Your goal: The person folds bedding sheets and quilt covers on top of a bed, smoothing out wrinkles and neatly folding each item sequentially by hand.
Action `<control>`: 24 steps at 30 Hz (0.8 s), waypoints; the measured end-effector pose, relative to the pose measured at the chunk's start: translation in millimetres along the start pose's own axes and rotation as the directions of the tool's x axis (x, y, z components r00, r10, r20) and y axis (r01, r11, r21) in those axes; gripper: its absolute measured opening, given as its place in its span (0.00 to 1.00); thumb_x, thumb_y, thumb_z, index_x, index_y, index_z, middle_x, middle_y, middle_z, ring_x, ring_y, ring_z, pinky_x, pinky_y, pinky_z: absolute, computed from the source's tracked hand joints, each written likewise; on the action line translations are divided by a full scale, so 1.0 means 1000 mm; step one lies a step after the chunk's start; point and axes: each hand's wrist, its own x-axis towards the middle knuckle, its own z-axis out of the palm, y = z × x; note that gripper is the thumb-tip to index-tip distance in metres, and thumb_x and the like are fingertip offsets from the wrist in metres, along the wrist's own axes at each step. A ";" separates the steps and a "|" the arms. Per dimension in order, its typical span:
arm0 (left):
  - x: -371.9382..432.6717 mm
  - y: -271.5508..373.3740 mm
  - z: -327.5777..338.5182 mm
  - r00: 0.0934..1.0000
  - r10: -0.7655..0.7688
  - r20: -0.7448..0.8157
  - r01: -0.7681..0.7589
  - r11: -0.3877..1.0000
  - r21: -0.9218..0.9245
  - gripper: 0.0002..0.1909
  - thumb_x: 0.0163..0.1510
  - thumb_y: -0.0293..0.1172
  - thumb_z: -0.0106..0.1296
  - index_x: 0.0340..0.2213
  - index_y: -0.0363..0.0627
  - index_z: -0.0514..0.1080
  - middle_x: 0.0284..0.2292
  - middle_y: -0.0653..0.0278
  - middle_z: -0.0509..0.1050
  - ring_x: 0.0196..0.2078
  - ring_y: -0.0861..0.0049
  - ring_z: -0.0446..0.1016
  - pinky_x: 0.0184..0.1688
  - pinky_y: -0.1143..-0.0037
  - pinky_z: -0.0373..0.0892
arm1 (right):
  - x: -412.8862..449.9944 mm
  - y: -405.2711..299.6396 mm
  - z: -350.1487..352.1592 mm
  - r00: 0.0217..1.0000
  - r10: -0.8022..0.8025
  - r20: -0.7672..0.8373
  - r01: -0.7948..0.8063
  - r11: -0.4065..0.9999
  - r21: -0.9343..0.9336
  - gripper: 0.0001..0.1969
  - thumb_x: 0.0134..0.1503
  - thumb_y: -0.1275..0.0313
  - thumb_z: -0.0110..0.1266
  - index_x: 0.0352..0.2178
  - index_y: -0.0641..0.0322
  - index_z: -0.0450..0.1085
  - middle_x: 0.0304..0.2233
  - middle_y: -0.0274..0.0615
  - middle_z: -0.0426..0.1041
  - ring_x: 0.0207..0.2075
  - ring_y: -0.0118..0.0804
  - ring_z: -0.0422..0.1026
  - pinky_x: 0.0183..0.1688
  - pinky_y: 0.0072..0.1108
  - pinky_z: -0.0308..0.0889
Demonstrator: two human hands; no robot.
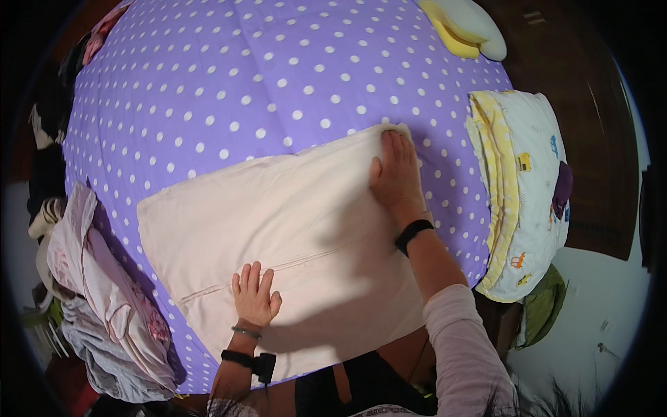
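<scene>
A pale pink pillowcase-like cloth (292, 208) lies spread out, slightly askew, on a purple bedsheet with white dots (208, 88). A seam or fold runs across its lower half. My left hand (257, 294) rests flat on the cloth just below that line, fingers apart. Up at the far right corner, my right hand (394, 169) presses down with its fingers extended side by side. Neither hand grips anything. The cloth's near edge reaches the bed's front edge, and shadows from my arms and body fall over it.
A folded white quilt with yellow trim (531, 198) lies along the bed's right edge, a small dark purple cloth (562, 190) on it. Pink garments (114, 292) and grey fabric (104, 349) are heaped at left. A yellow and white cushion (464, 28) sits far right.
</scene>
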 end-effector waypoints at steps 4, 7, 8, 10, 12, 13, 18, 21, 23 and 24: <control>0.038 -0.005 -0.024 0.999 -0.041 0.036 0.041 0.999 -0.011 0.27 0.44 0.36 0.44 0.48 0.40 0.62 0.53 0.49 0.57 0.57 0.54 0.52 0.57 0.54 0.45 | -0.004 0.017 0.021 0.989 0.010 -0.144 0.008 0.992 0.124 0.21 0.47 0.73 0.44 0.44 0.73 0.60 0.46 0.54 0.62 0.49 0.53 0.60 0.54 0.36 0.56; 0.094 -0.030 -0.035 0.997 -0.058 -0.047 0.063 0.992 0.106 0.30 0.49 0.37 0.42 0.53 0.36 0.55 0.55 0.48 0.53 0.59 0.54 0.50 0.57 0.54 0.43 | -0.004 0.028 0.028 0.972 0.033 -0.233 0.037 0.957 0.288 0.21 0.45 0.77 0.45 0.43 0.72 0.61 0.44 0.53 0.62 0.47 0.52 0.62 0.52 0.35 0.58; 0.107 -0.039 -0.037 0.999 -0.047 0.002 0.046 0.990 0.135 0.33 0.48 0.38 0.43 0.54 0.36 0.52 0.56 0.47 0.52 0.60 0.55 0.48 0.58 0.54 0.42 | -0.007 0.031 0.030 0.967 0.042 -0.252 0.034 0.956 0.291 0.21 0.44 0.77 0.45 0.42 0.72 0.61 0.43 0.53 0.62 0.46 0.52 0.62 0.51 0.35 0.59; 0.108 -0.062 -0.044 1.000 -0.016 0.026 0.010 0.979 0.205 0.34 0.48 0.41 0.42 0.54 0.36 0.52 0.56 0.46 0.51 0.60 0.56 0.47 0.59 0.55 0.40 | -0.003 0.023 0.031 0.966 0.065 -0.252 0.022 0.944 0.328 0.22 0.42 0.79 0.45 0.43 0.72 0.60 0.43 0.53 0.62 0.45 0.52 0.62 0.51 0.36 0.59; 0.110 -0.075 -0.043 1.000 0.006 0.002 -0.007 0.972 0.233 0.34 0.48 0.41 0.42 0.54 0.36 0.52 0.56 0.46 0.51 0.61 0.55 0.46 0.59 0.55 0.39 | 0.001 0.024 0.032 0.968 0.049 -0.245 0.034 0.946 0.324 0.23 0.42 0.79 0.45 0.44 0.72 0.59 0.44 0.53 0.61 0.46 0.53 0.61 0.51 0.36 0.59; 0.113 -0.080 -0.042 0.997 -0.023 -0.080 0.042 0.968 0.247 0.34 0.48 0.40 0.42 0.55 0.36 0.51 0.57 0.46 0.50 0.61 0.56 0.46 0.59 0.56 0.39 | 0.004 0.022 0.034 0.969 0.022 -0.245 0.061 0.943 0.326 0.24 0.42 0.79 0.45 0.46 0.72 0.57 0.44 0.54 0.61 0.47 0.53 0.61 0.52 0.37 0.58; 0.128 -0.096 -0.041 0.983 -0.120 -0.142 0.154 0.954 0.258 0.35 0.47 0.44 0.42 0.54 0.37 0.53 0.56 0.45 0.50 0.59 0.50 0.47 0.58 0.56 0.41 | 0.006 0.025 0.031 0.993 0.054 -0.107 -0.039 0.991 0.131 0.26 0.45 0.74 0.42 0.48 0.72 0.55 0.49 0.56 0.59 0.51 0.55 0.58 0.54 0.38 0.55; 0.135 -0.100 -0.035 0.952 -0.130 -0.276 0.188 0.963 0.195 0.33 0.49 0.39 0.41 0.55 0.36 0.51 0.57 0.45 0.49 0.59 0.50 0.46 0.58 0.58 0.42 | 0.006 0.028 0.034 0.995 0.045 -0.086 -0.038 0.996 0.080 0.27 0.46 0.72 0.41 0.49 0.72 0.55 0.51 0.57 0.57 0.52 0.56 0.57 0.55 0.39 0.53; 0.139 -0.109 -0.045 0.932 -0.147 -0.330 0.222 0.954 0.200 0.33 0.48 0.39 0.42 0.54 0.35 0.52 0.56 0.44 0.50 0.59 0.49 0.47 0.58 0.58 0.43 | 0.012 0.021 0.033 0.996 0.086 -0.040 -0.083 0.995 0.059 0.27 0.47 0.72 0.41 0.50 0.72 0.55 0.52 0.56 0.57 0.53 0.55 0.56 0.55 0.41 0.51; 0.139 -0.111 -0.045 0.931 -0.154 -0.331 0.228 0.953 0.198 0.33 0.49 0.39 0.42 0.54 0.35 0.52 0.56 0.44 0.50 0.59 0.49 0.48 0.58 0.58 0.43 | 0.012 0.024 0.035 0.997 0.074 -0.031 -0.071 0.995 0.066 0.27 0.47 0.72 0.41 0.50 0.72 0.55 0.52 0.56 0.57 0.53 0.55 0.56 0.55 0.41 0.51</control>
